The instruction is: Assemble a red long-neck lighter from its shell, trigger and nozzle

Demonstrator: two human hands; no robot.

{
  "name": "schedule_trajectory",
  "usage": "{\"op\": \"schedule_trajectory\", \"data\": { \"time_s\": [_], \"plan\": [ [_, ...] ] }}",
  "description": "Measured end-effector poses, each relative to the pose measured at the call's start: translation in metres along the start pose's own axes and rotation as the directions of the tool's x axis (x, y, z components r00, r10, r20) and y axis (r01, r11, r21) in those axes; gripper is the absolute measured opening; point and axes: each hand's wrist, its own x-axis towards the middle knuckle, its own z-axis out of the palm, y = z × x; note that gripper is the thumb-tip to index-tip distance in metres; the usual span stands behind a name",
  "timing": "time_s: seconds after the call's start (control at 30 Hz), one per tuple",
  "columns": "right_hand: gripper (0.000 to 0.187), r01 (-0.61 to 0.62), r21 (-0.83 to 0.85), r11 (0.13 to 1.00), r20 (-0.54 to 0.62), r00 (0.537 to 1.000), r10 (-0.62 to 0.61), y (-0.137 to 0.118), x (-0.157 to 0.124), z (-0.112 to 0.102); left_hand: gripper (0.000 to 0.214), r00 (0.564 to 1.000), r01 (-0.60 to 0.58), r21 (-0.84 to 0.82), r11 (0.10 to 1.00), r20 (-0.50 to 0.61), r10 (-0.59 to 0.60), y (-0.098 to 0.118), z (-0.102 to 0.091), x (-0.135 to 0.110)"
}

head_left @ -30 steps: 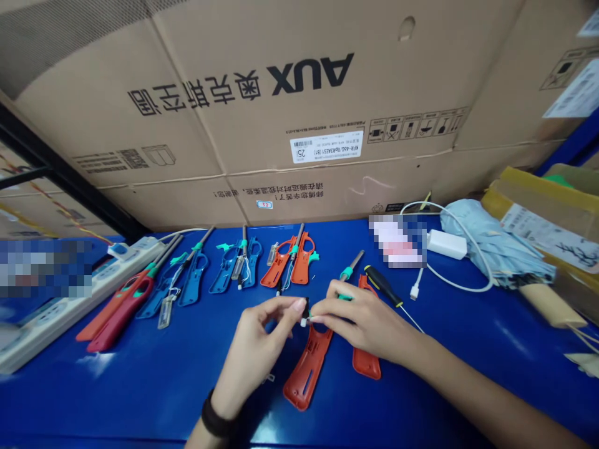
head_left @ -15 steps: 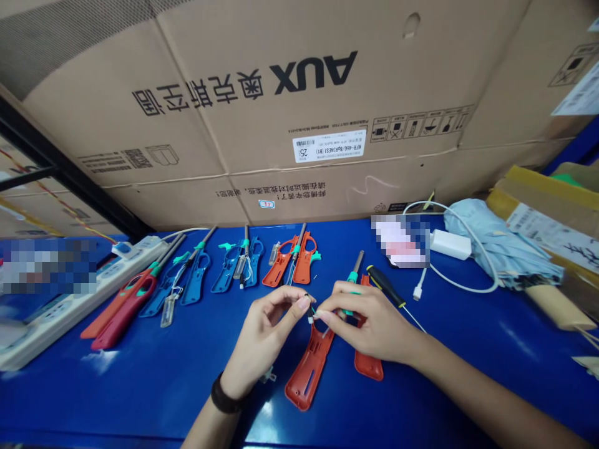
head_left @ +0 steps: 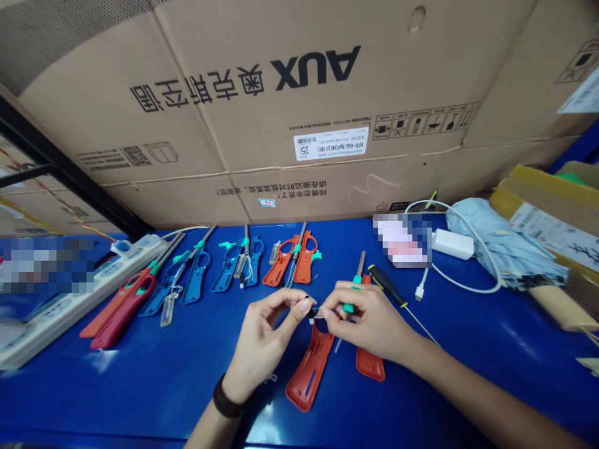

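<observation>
Between thumb and forefinger, my left hand (head_left: 264,340) pinches a small black part with a white end (head_left: 311,315), likely an igniter. My right hand (head_left: 367,321) is closed just beside it, its fingertips on thin wires (head_left: 319,313) that run to the black part. Below both hands lies a hollow orange lighter shell half (head_left: 309,371). A second orange shell half (head_left: 370,363) is partly hidden under my right hand. Past the right knuckles rises a metal lighter tube (head_left: 362,260) with a green collar. A green piece (head_left: 349,308) shows at the right fingers.
Opened blue lighters (head_left: 194,280) and an opened orange lighter (head_left: 306,259) lie along the back, beside closed red lighters (head_left: 124,305) and a white power strip (head_left: 88,287). Rightward are a screwdriver (head_left: 388,287), a white charger (head_left: 452,244) with cable, and a folded umbrella (head_left: 505,243). A large carton (head_left: 262,137) stands behind.
My right hand has drawn slightly to the right, so more thin wire shows between the hands. My left hand still pinches the black part.
</observation>
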Motion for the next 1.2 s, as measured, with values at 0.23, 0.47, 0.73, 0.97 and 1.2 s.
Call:
{"op": "schedule_trajectory", "data": {
  "time_s": [0.23, 0.47, 0.73, 0.97, 1.2],
  "plan": [
    [0.012, -0.059, 0.032, 0.998, 0.058, 0.997, 0.057, -0.002, 0.002, -0.002, 0.016, 0.996, -0.04, 0.032, 0.999, -0.083, 0.043, -0.003, 0.003, -0.001],
    [0.018, -0.091, 0.016, 0.996, 0.102, 0.991, 0.089, -0.002, 0.003, -0.006, 0.016, 0.999, -0.016, 0.03, 0.999, -0.044, 0.017, -0.003, 0.004, 0.002],
    [0.024, -0.284, 0.307, 0.908, 0.264, 0.942, 0.205, 0.004, 0.007, -0.006, 0.014, 1.0, 0.013, -0.032, 0.999, 0.018, -0.012, -0.003, 0.002, 0.001],
    [0.028, -0.368, 0.356, 0.859, 0.318, 0.912, 0.259, 0.006, 0.009, -0.009, 0.017, 0.999, 0.025, 0.007, 1.0, 0.046, -0.025, -0.002, 0.002, 0.0],
    [0.026, -0.372, 0.304, 0.877, 0.356, 0.898, 0.258, 0.005, 0.009, -0.012, 0.02, 1.0, -0.002, 0.077, 0.997, 0.02, 0.0, -0.003, 0.005, 0.0]
  ]
}}
